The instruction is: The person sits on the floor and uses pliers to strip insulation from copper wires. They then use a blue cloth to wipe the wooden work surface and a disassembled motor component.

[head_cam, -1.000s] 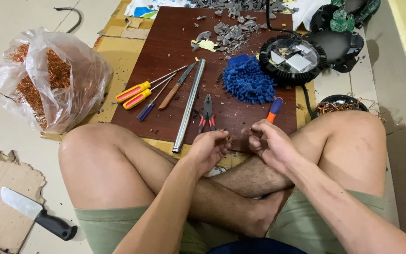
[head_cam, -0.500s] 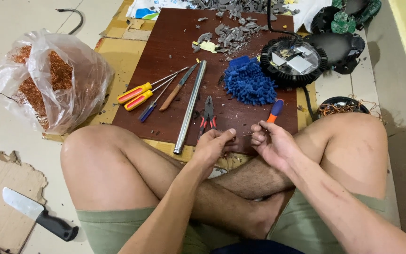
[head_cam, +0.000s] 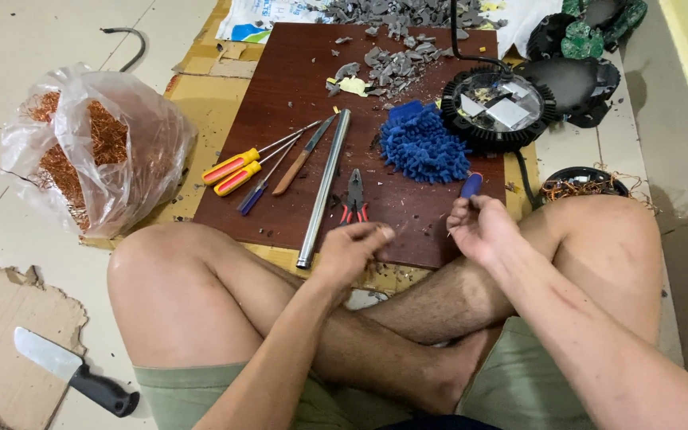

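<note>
I sit cross-legged on the floor at the near edge of a dark brown board. My left hand hovers over that edge with its fingers curled together; nothing shows in it. Just beyond it lie red-handled pliers and a long metal rod. My right hand is by my right knee, its fingertips pinched on a thin short piece of wire. A blue-handled tool lies right behind this hand.
On the board lie two orange-yellow screwdrivers, a blue fluffy cloth, grey plastic shards and a round black lamp housing. A plastic bag of copper wire stands at left. A knife rests on cardboard.
My hands have drawn apart: the left has dropped slightly toward me, the right has moved right toward my knee, with the thin piece still pinched.
</note>
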